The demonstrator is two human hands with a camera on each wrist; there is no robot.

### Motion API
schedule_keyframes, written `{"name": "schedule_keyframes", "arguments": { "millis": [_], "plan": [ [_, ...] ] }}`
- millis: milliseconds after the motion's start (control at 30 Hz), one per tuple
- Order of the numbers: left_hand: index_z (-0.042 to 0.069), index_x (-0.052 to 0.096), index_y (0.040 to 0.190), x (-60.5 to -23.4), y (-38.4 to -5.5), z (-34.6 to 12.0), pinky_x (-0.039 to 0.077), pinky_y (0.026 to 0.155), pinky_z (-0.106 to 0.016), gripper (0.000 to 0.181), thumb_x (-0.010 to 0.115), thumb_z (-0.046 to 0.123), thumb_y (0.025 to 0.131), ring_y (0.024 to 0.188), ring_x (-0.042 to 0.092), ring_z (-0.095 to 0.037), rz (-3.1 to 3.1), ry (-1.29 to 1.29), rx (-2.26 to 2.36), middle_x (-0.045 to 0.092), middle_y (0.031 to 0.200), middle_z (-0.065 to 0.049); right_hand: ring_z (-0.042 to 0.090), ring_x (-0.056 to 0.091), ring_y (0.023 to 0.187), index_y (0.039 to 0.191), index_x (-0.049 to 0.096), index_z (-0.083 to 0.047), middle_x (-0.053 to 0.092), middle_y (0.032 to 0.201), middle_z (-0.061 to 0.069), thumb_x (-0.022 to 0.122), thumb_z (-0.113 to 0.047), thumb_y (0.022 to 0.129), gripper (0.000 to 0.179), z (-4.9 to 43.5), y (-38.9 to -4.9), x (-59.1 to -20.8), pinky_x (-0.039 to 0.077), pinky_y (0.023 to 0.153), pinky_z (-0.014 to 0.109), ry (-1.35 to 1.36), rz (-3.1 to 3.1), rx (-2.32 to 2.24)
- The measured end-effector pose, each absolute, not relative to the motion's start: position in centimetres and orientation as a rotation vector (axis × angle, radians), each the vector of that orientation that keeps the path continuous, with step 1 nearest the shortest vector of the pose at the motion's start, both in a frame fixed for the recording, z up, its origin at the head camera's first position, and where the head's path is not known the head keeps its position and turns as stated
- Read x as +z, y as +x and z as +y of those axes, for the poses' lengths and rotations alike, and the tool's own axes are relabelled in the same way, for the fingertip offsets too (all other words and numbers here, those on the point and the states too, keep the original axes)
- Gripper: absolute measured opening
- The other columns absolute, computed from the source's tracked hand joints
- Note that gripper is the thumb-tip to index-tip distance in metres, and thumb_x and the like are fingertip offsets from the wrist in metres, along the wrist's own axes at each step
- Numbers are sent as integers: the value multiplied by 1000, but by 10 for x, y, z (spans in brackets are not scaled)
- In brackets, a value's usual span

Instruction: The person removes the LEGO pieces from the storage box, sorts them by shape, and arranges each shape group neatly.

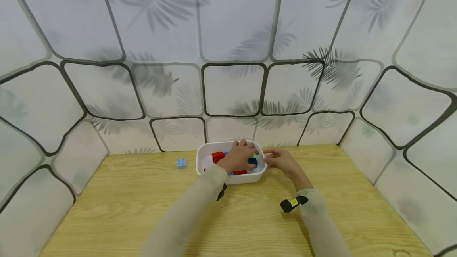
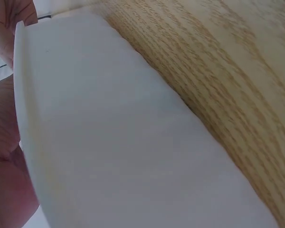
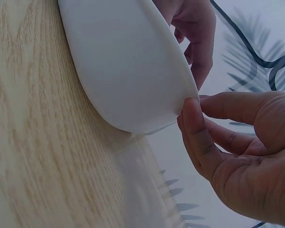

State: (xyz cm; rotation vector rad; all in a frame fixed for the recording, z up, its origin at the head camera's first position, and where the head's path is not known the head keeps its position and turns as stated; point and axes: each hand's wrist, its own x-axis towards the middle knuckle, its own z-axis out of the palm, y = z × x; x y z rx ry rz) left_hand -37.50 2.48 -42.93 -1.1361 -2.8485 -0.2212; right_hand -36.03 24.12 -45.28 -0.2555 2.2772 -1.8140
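A white plastic tub (image 1: 228, 181) with rounded corners stands on the table and holds red, blue and green toy building bricks. My left hand (image 1: 238, 157) reaches over its near side and down into it, fingers spread above the bricks. A dark blue brick (image 1: 252, 161) shows between its thumb and fingers; nothing is plainly held. At the tub's right end, my right hand (image 1: 283, 162) pinches the rim, as the right wrist view also shows. A red brick (image 1: 217, 156) lies left of the left hand. In the left wrist view the tub's wall (image 2: 109, 123) hides the bricks.
One light blue brick (image 1: 181, 163) sits on the wooden table (image 1: 143, 205), left of the tub. A pale curtain (image 1: 232, 90) with dark outlines and leaf prints hangs behind the table and along both sides.
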Motion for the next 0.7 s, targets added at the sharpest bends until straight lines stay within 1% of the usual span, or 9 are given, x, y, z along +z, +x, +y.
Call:
{"name": "schedule_keyframes", "arguments": {
  "millis": [100,167,367,433,700],
  "plan": [
    [22,63,136,-432,-377,26,33,112,-54,44,71,39,96,129,45,-26,-2871,-1137,-190,57,141,2,11,69,87,141,48,14,65,122,31,62,-4,100,47,241,-361,-453,59,79,30,-270,2274,-1812],
    [23,64,135,-434,-378,26,35,111,-52,43,70,40,96,128,45,-25,-2875,-1131,-168,57,141,3,11,69,87,141,48,14,65,122,31,62,-3,100,47,242,-361,-453,59,79,30,-266,2277,-1811],
    [23,66,133,-436,-379,28,36,110,-50,40,70,39,96,126,46,-25,-2886,-1107,-122,59,137,3,11,69,85,140,51,13,71,113,19,62,-2,99,45,241,-362,-454,59,77,28,-231,2286,-1816],
    [24,66,132,-437,-379,29,36,109,-50,40,71,39,96,127,46,-24,-2894,-1100,-105,59,136,3,12,69,85,140,51,13,71,112,18,62,-2,99,45,241,-361,-454,59,77,28,-225,2284,-1817],
    [26,67,132,-440,-380,36,36,113,-50,41,69,45,95,132,45,-24,-2908,-1068,26,57,138,4,11,68,86,140,52,12,69,118,22,63,-4,99,46,243,-361,-453,59,78,28,-228,2301,-1797]
  ]
}}
